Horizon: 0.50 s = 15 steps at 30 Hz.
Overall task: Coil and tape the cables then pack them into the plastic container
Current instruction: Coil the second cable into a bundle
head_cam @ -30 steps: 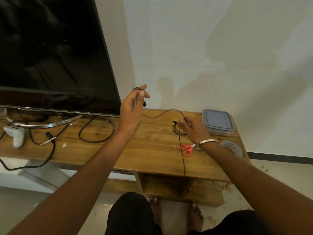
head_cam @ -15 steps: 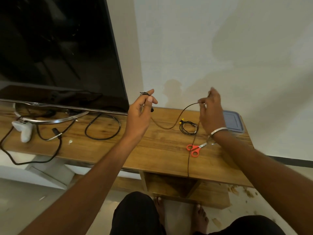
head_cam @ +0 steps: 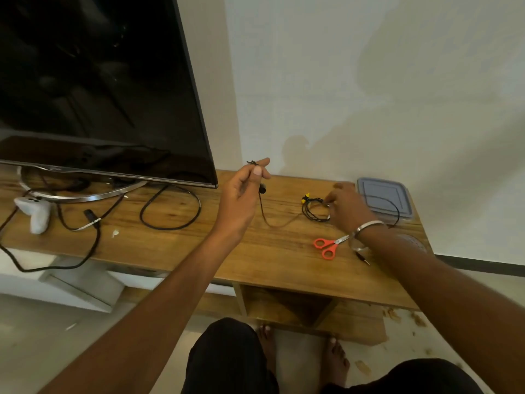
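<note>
**Two hands, one thin cable over the wooden worktop**

We saw no brand, label or legible writing anywhere in the scene. We counted one thin black cable (head_cam: 279, 222) being worked. The left hand (head_cam: 243, 191), raised above the worktop (head_cam: 255, 257), pinched the cable's upper end between thumb and forefinger, a small black capsule hanging just below the fingers. From there the cable sagged to the wood and ran right to a small coil (head_cam: 316, 209) with a yellow piece on it. The right hand (head_cam: 348, 207), wearing one metal bangle (head_cam: 369, 226), lay at the coil's right edge with fingers bent; we could not tell whether it gripped the wire. One plastic container (head_cam: 383, 199), lid on, sat at the worktop's far right corner, just beyond that hand, a loop of cable lying across the lid. One pair of orange-handled scissors (head_cam: 328, 245) lay nearer us, beside one jack plug (head_cam: 363, 257). To the left stood one television (head_cam: 93, 86), with one white game controller (head_cam: 35, 210) and several loose black leads beneath it.
</note>
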### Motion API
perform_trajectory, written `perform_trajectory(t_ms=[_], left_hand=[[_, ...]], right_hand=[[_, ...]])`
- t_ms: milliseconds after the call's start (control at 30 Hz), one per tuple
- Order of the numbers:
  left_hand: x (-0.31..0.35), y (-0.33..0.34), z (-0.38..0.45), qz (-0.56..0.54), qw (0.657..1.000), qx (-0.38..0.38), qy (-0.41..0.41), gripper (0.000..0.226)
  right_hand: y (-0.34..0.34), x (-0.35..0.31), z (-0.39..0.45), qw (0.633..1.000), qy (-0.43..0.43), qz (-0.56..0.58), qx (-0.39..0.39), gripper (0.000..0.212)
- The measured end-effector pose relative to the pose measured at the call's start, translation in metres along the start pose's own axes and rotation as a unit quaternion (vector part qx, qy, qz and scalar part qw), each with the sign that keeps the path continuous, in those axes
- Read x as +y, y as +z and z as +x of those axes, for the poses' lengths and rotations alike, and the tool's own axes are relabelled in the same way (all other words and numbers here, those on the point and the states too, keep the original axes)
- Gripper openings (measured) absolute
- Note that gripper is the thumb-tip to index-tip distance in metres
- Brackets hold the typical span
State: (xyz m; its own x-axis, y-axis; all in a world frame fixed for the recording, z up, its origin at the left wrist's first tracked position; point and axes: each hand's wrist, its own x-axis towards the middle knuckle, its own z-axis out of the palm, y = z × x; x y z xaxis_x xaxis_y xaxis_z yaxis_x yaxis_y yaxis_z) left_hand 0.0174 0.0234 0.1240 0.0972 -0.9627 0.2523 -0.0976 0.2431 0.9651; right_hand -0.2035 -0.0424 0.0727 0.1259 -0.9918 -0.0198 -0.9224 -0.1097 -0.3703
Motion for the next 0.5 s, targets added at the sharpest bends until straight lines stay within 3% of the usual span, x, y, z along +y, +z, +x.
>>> perform_trajectory(t_ms=[67,167,267,400,500], left_hand=[[-0.003,0.004,-0.002,-0.020,1.000,-0.003,-0.024,0.025],[-0.005,0.010,-0.006,-0.053,0.997,-0.021,-0.059,0.027],[-0.003,0.017,-0.011,-0.121,0.985,-0.057,-0.107,0.029],[0.000,0.022,-0.012,-0.220,0.961,-0.103,-0.135,0.026],[-0.001,0.021,-0.010,-0.256,0.949,-0.105,-0.153,0.023]], right_hand=[[0.011,-0.005,-0.010,0.996,0.006,-0.037,-0.080,0.033],[0.017,-0.019,-0.017,0.999,-0.015,-0.013,-0.047,0.035],[0.019,-0.035,-0.017,0.987,-0.065,0.150,-0.009,0.044],[0.022,-0.057,-0.026,0.929,-0.087,0.341,-0.117,0.048],[0.027,-0.064,-0.038,0.882,-0.068,0.436,-0.165,0.034]])
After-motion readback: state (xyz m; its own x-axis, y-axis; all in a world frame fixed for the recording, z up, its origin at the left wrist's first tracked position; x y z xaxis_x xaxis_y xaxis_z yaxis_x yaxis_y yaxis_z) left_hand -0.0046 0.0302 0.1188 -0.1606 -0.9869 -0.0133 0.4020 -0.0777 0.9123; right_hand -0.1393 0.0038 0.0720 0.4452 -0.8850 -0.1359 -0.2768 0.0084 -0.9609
